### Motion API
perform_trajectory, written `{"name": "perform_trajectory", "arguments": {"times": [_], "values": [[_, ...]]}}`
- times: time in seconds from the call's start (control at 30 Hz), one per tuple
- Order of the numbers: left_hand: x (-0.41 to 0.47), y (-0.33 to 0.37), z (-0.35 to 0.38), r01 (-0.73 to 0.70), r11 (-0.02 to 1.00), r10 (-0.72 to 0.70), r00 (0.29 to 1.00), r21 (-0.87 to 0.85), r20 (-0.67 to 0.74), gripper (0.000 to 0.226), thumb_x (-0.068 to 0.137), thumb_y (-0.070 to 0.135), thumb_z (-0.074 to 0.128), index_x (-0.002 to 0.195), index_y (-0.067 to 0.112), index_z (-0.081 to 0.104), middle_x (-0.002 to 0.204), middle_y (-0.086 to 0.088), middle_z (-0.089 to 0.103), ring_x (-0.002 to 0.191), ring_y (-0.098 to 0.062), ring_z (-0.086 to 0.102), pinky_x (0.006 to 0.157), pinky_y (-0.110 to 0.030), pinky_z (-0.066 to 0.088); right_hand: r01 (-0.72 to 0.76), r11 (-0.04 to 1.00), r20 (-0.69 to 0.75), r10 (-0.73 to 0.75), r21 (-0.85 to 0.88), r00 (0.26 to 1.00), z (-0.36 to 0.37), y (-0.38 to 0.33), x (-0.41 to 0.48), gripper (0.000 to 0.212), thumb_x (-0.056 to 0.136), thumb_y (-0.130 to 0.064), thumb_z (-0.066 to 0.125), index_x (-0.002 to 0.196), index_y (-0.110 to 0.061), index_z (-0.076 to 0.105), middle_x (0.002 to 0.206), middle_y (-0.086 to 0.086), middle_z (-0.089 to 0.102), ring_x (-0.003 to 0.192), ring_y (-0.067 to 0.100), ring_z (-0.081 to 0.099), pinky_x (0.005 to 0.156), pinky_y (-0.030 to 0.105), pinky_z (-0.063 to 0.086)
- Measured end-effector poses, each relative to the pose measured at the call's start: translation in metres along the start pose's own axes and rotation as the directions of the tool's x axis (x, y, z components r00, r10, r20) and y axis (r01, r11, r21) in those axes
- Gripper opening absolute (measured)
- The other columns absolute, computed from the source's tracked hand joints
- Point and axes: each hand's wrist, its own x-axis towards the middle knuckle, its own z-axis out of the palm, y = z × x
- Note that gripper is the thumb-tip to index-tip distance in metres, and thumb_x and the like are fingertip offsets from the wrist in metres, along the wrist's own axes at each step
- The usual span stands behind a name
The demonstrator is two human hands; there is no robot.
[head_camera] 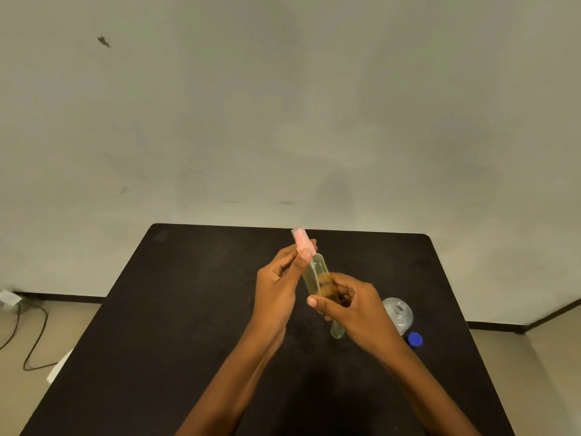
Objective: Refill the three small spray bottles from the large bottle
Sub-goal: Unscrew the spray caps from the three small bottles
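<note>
Reaching in from the near edge of the table (pixel 188 309), both forearms meet above its middle. Closest, toward the right edge, a blue cap (pixel 415 339) lies loose. Just beyond it stands the large bottle (pixel 397 314), clear and with its mouth open. Further in, the right hand (pixel 349 309) has its fingers and thumb curled round the lower body of a small spray bottle (pixel 314 278), held in the air over the table. The bottle's rounded bottom pokes out below the hand. A second thin tube may lie alongside it in that hand, but I cannot tell. Beyond, the left hand (pixel 276 284) pinches the pink spray top (pixel 301 242) between thumb and fingertips, and the bottle leans toward the far edge. Yellowish liquid shows through the clear wall. The bottle looks light, narrow and stiff, with a smooth skin that would likely turn slippery if wet. A firm wrap round the body, as here, probably suits it best, leaving the top free to turn. Whether the top is going on or coming off I cannot tell. Past the far edge is a pale wall (pixel 283 105).
</note>
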Motion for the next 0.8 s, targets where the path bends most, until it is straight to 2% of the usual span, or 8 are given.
{"name": "perform_trajectory", "arguments": {"times": [0.13, 0.23, 0.4, 0.5, 0.63, 0.7, 0.8], "values": [[0.0, -0.002, 0.001, 0.001, 1.0, -0.001, 1.0, -0.002, 0.004, 0.017, 0.088, 0.022, 0.054, 0.1, 0.028, 0.065, 0.109, 0.016, 0.065, 0.092, 0.018, 0.059, 0.069, -0.001, 0.045, 0.012, 0.999, -0.036, -0.011, 0.037, 0.999, 0.004, 0.001, -0.003, 0.029, 0.078, -0.023, 0.069, 0.091, -0.042, 0.052, 0.09, -0.005, 0.065, 0.081, 0.017, 0.064, 0.067, 0.031, 0.057], [0.001, -0.004, 0.001, -0.003, 1.0, 0.003, 1.0, 0.004, -0.005, 0.021, 0.089, 0.022, 0.053, 0.107, 0.022, 0.065, 0.109, 0.016, 0.065, 0.092, 0.019, 0.058, 0.069, 0.0, 0.044, 0.02, 0.999, -0.063, -0.017, 0.032, 0.998, 0.008, 0.003, -0.004, 0.029, 0.077, -0.023, 0.069, 0.09, -0.042, 0.052, 0.089, -0.004, 0.065, 0.079, 0.019, 0.065, 0.065, 0.034, 0.057], [0.002, -0.008, 0.003, -0.008, 1.0, 0.008, 1.0, 0.013, -0.03, 0.028, 0.09, 0.021, 0.053, 0.116, 0.017, 0.062, 0.106, 0.02, 0.064, 0.092, 0.017, 0.059, 0.068, -0.001, 0.046, 0.016, 1.0, -0.104, -0.013, 0.022, 0.994, 0.014, 0.005, -0.005, 0.029, 0.077, -0.022, 0.07, 0.092, -0.039, 0.051, 0.085, -0.007, 0.062, 0.074, 0.017, 0.063, 0.059, 0.026, 0.056], [0.001, -0.01, 0.004, -0.01, 1.0, 0.011, 0.999, 0.02, -0.036, 0.03, 0.089, 0.022, 0.053, 0.117, 0.017, 0.062, 0.107, 0.021, 0.064, 0.094, 0.015, 0.06, 0.071, -0.004, 0.047, 0.018, 1.0, -0.136, -0.019, -0.008, 0.991, 0.017, 0.006, -0.007, 0.03, 0.078, -0.023, 0.069, 0.089, -0.042, 0.049, 0.082, -0.006, 0.061, 0.072, 0.017, 0.063, 0.06, 0.028, 0.056], [0.0, -0.012, 0.006, -0.02, 1.0, 0.021, 0.998, 0.02, -0.053, 0.031, 0.088, 0.023, 0.054, 0.116, 0.014, 0.064, 0.111, 0.016, 0.065, 0.098, 0.013, 0.059, 0.071, -0.003, 0.046, 0.032, 0.992, -0.167, -0.052, -0.121, 0.985, 0.02, 0.009, -0.009, 0.027, 0.078, -0.026, 0.069, 0.089, -0.041, 0.049, 0.08, -0.01, 0.059, 0.075, 0.013, 0.062, 0.066, 0.029, 0.055], [-0.001, -0.013, 0.008, -0.043, 0.998, 0.047, 0.995, 0.049, -0.084, 0.029, 0.085, 0.025, 0.057, 0.112, 0.019, 0.065, 0.112, 0.015, 0.065, 0.102, 0.009, 0.059, 0.076, -0.004, 0.047, 0.051, 0.976, -0.213, -0.097, -0.209, 0.972, 0.021, 0.015, -0.009, 0.021, 0.078, -0.027, 0.069, 0.094, -0.03, 0.056, 0.08, -0.008, 0.06, 0.075, 0.01, 0.061, 0.067, 0.027, 0.054], [-0.004, -0.016, 0.012, -0.033, 0.999, 0.039, 0.987, 0.043, -0.158, 0.02, 0.083, 0.021, 0.063, 0.101, 0.028, 0.068, 0.108, 0.014, 0.068, 0.105, 0.002, 0.06, 0.083, -0.012, 0.049, 0.048, 0.917, -0.296, -0.177, -0.396, 0.939, 0.023, 0.028, -0.008, 0.037, 0.078, -0.03, 0.07, 0.11, -0.014, 0.06, 0.091, 0.001, 0.064, 0.082, 0.013, 0.06, 0.07, 0.03, 0.053]]}}
